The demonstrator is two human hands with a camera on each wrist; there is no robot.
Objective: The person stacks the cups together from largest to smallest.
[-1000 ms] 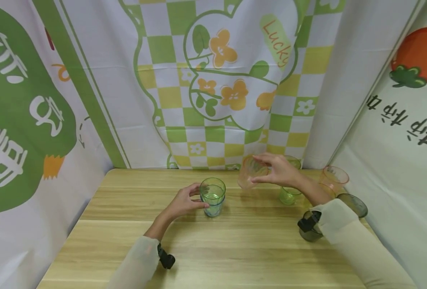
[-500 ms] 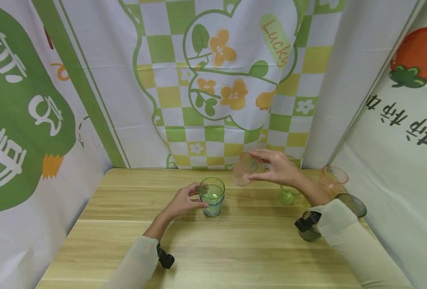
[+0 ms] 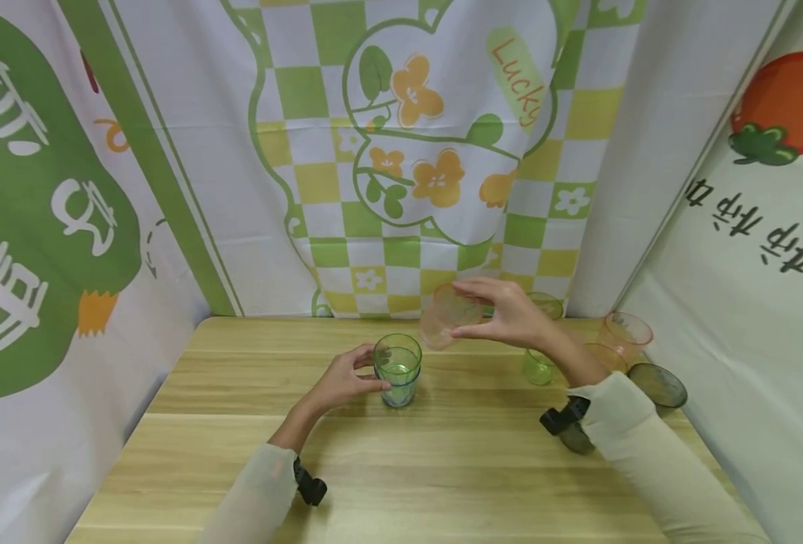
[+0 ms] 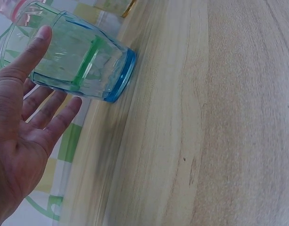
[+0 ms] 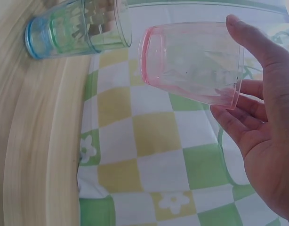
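A clear green cup (image 3: 398,353) is nested inside a blue cup (image 3: 399,397), and the pair stands upright on the table. My left hand (image 3: 348,381) holds this stack from the left; in the left wrist view its thumb lies along one side and the fingers on the other. Up and to the right of the stack, my right hand (image 3: 510,313) grips a pink cup (image 5: 191,61) near its rim. That cup is tilted in the air, its base towards the stack and apart from it in the right wrist view.
Along the right side of the wooden table (image 3: 401,476) stand a green cup (image 3: 538,368), a pink cup (image 3: 628,332), an orange-yellow cup (image 3: 606,357) and a dark grey cup (image 3: 658,387). Another grey cup (image 3: 576,440) is partly hidden by the right wrist. A checkered curtain (image 3: 401,257) hangs behind.
My right hand has moved left and slightly up with the pink cup, bringing it closer to the stack. The left hand and the stacked cups have stayed in place.
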